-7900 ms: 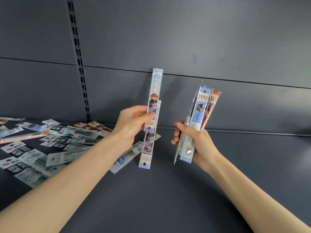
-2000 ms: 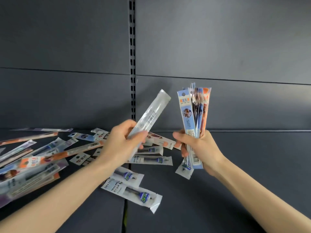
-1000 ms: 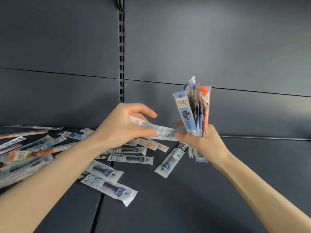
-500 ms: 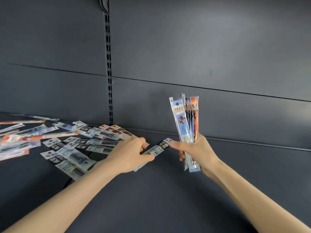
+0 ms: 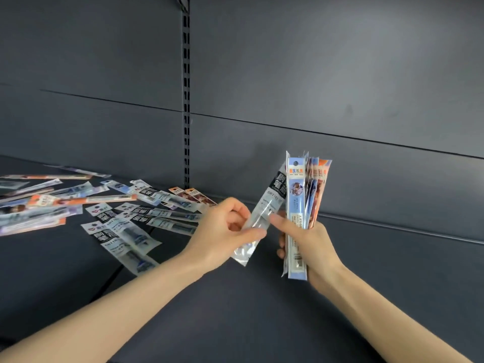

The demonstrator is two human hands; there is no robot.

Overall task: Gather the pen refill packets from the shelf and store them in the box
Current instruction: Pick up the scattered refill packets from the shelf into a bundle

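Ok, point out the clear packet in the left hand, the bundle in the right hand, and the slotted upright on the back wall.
clear packet [image 5: 264, 214], head view, on its transparent middle.
bundle of packets [image 5: 296, 195], head view, on the blue front packet.
slotted upright [image 5: 186, 100], head view, on its mid-height slots.

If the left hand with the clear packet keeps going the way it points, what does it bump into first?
Probably the bundle of packets in the right hand. The left hand holds the clear packet angled toward it, nearly touching, though depth is unclear.
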